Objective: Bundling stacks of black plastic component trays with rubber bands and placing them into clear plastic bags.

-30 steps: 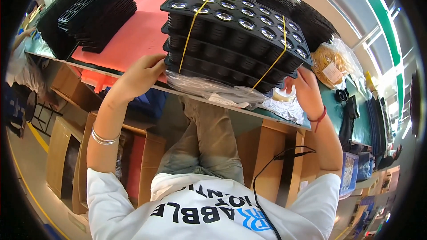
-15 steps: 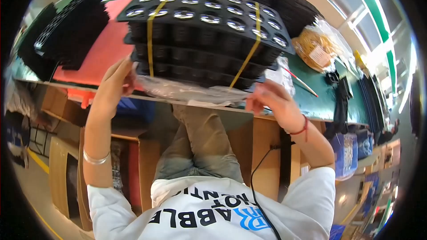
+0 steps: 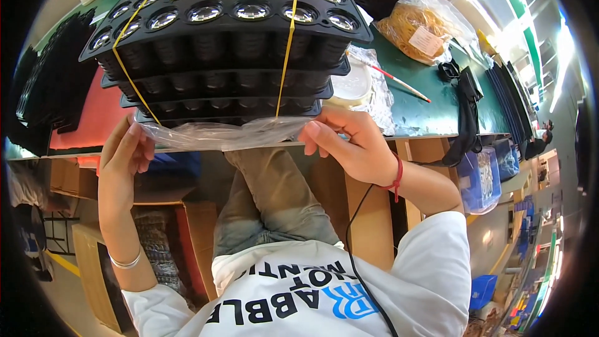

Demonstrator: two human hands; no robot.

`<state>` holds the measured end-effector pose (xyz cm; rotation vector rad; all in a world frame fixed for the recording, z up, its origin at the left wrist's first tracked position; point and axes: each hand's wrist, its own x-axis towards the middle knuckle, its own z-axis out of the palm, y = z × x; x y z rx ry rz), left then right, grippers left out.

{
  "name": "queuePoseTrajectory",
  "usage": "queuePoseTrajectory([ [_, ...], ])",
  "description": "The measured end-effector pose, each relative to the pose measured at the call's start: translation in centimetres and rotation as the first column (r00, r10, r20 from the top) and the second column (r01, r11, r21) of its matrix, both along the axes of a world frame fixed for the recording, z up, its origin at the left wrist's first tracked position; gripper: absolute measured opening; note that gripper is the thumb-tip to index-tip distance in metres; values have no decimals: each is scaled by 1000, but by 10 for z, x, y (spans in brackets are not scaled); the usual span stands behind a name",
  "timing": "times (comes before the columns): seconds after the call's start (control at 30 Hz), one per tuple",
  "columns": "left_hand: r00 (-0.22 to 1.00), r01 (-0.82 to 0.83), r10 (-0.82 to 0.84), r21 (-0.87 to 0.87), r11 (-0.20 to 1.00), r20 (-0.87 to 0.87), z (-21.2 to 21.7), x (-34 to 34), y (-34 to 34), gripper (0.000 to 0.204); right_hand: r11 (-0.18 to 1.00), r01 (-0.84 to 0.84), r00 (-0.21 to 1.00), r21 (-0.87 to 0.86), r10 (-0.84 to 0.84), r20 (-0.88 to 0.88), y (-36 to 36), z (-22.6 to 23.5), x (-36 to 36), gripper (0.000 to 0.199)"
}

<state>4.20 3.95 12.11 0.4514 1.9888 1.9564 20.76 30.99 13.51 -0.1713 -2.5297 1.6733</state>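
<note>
A stack of black plastic trays stands at the table's front edge, bound by two yellow bands. Shiny round pieces sit in rows in the top tray's cups. Below the stack's near side, a clear plastic bag bunches along the edge. My left hand pinches the left end of this plastic, its fingers closed. At the other end, my right hand has thumb and fingers closed on the plastic, just under the stack's near right corner.
More black trays stand at the left by a red sheet. Right of the stack are a white round container, a red-and-white stick and a bag of yellow bands. Cardboard boxes sit under the table.
The tray stack now appears farther left and nearer to me. Both hands have shifted left, and the plastic is drawn out between them. The white container has come into sight.
</note>
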Motion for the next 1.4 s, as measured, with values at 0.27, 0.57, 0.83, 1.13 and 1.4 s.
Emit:
queuePoseTrajectory([
  [0.27,998,-41,56,328,944,-35,9,-9,-2,17,996,25,998,-84,-29,-50,-2,2,-3,27],
  [0.57,991,39,-79,-325,945,-111,7,-1,-12,34,986,37,999,-164,-39,-8,-1,1,-5,34],
  [0.83,983,174,-182,-196,965,-26,-10,-11,-10,21,958,16,1000,-286,-17,1,-1,2,-7,29],
  [1.13,997,59,-50,184,981,-55,-1,-9,-5,18,908,122,992,-401,-107,59,-4,5,-6,23],
  [1.4,996,43,-68,341,939,63,13,-4,6,17,860,96,995,-501,-93,32,3,23,-4,18],
])
